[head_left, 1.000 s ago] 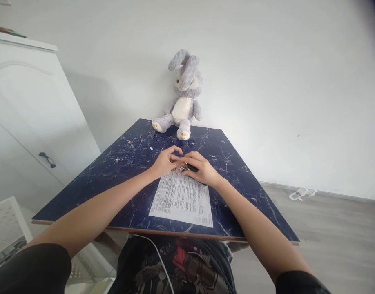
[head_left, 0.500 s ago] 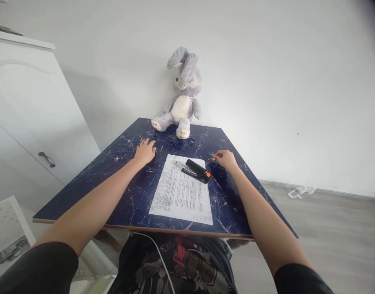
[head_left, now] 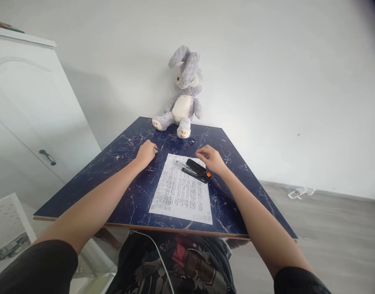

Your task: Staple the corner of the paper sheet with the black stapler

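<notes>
A printed paper sheet [head_left: 181, 192] lies on the dark blue marbled table [head_left: 120, 179]. A black stapler [head_left: 197, 169] with an orange end rests across the sheet's far right corner, its metal part sticking out to the left. My right hand [head_left: 211, 159] hovers just beyond the stapler, fingers loosely bent and apart, holding nothing. My left hand [head_left: 145, 152] rests on the table to the left of the sheet. Its fingertips are pinched on a small pale piece [head_left: 156, 149] lying on the tabletop.
A grey plush rabbit [head_left: 184, 96] sits at the table's far edge against the white wall. A white cabinet [head_left: 28, 114] stands to the left. A crumpled clear bottle [head_left: 299, 192] lies on the grey floor at the right. A white cable runs over my lap.
Both hands left the stapler on the sheet and spread apart. Since then my right hand has come back toward the stapler, and my left hand's fingers have closed on the small pale piece.
</notes>
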Tool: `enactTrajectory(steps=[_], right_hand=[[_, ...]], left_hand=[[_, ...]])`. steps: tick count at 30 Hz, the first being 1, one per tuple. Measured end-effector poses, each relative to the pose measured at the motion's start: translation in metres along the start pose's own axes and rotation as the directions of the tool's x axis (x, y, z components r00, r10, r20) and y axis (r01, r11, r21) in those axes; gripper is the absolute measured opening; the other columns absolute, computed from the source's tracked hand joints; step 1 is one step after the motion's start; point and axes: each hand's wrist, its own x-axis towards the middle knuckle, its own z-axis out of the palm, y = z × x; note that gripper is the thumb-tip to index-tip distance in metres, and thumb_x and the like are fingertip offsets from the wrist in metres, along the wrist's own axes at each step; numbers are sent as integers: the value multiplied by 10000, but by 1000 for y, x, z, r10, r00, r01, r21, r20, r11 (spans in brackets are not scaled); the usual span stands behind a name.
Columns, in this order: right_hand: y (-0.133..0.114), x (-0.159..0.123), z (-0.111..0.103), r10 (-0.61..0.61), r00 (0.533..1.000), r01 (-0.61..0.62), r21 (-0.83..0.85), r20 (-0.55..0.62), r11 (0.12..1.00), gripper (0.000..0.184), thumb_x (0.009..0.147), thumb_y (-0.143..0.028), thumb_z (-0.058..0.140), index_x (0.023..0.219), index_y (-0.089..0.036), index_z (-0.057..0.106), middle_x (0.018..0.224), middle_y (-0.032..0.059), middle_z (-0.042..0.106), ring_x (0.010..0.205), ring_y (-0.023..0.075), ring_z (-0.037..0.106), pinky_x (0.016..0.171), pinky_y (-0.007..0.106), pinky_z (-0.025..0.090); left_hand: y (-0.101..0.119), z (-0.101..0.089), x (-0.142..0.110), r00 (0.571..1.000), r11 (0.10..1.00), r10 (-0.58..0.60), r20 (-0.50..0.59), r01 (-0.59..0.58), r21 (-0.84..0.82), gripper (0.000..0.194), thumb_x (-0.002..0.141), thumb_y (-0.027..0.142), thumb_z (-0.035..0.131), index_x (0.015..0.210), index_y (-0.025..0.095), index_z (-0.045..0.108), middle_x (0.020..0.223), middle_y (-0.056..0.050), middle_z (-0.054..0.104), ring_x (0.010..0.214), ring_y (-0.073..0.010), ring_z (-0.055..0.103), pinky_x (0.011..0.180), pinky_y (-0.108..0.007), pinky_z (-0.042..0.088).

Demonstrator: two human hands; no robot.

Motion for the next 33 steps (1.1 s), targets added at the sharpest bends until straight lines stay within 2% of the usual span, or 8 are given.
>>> enactTrajectory(steps=[3, 5, 8, 10, 14, 17, 25, 33], right_hand=[[-24, -4, 7, -104, 965, 90, 66, 240, 994, 392, 975, -515, 662, 1213, -203, 678, 1161, 100, 671, 950, 218, 654, 845, 363, 532], [-32, -6, 11, -100, 940, 101, 16, 325, 995, 388, 947, -511, 702, 1163, -194, 646, 1096, 83, 683, 915, 218, 639, 813, 352, 503], [-32, -6, 14, -90, 926, 111, -37, 368, 993, 290, 967, -480, 663, 979, -197, 598, 915, 34, 661, 785, 192, 584, 718, 317, 426], [-31, -6, 15, -95, 925, 115, -34, 367, 993, 305, 970, -490, 648, 905, -206, 557, 852, 15, 629, 737, 179, 550, 684, 306, 387], [-30, -5, 15, -79, 923, 96, -27, 376, 995, 307, 964, -489, 643, 891, -214, 531, 835, 9, 622, 719, 173, 537, 665, 300, 359], [-31, -6, 15, -83, 924, 102, -30, 374, 994, 279, 958, -463, 650, 909, -212, 539, 840, 12, 633, 730, 177, 547, 674, 301, 360], [-32, -6, 15, -67, 922, 89, -41, 382, 995, 254, 951, -436, 670, 955, -205, 565, 897, 39, 682, 753, 191, 581, 679, 303, 378], [-32, -7, 15, -88, 919, 102, -17, 383, 995, 250, 961, -395, 661, 1105, -200, 599, 971, 47, 707, 819, 208, 621, 730, 317, 413]], left_hand=[[8, -2, -2, 999, 996, 17, -39, -21, -89, 41, 844, 205, 780, 876, 182, 793, 1083, -145, 695, 958, -313, 720, 907, -430, 561], [16, -3, -4, 997, 958, 41, -62, -57, -280, 100, 873, 289, 780, 878, 194, 750, 1027, -107, 705, 868, -251, 723, 844, -381, 573], [33, -3, -11, 994, 770, 110, 29, -67, -635, 271, 934, 470, 714, 977, 204, 688, 902, -62, 720, 662, -175, 694, 638, -294, 556], [46, -3, -18, 976, 689, 204, 76, -88, -720, 316, 946, 513, 683, 1000, 202, 677, 793, -38, 703, 579, -159, 653, 548, -262, 508], [68, -2, -33, 941, 710, 332, 67, -202, -675, 309, 969, 487, 664, 933, 191, 744, 667, -19, 672, 542, -140, 604, 556, -248, 478], [76, -1, -38, 932, 700, 357, 57, -227, -677, 262, 940, 439, 712, 998, 194, 785, 804, -43, 752, 578, -139, 623, 589, -254, 495], [79, 3, -38, 926, 643, 377, 10, -254, -722, 203, 885, 390, 774, 938, 199, 816, 979, -93, 795, 863, -225, 737, 831, -343, 604], [79, 7, -38, 866, 563, 500, 9, -317, -763, 170, 893, 350, 768, 981, 206, 795, 1103, -106, 773, 1036, -242, 742, 977, -372, 590]])
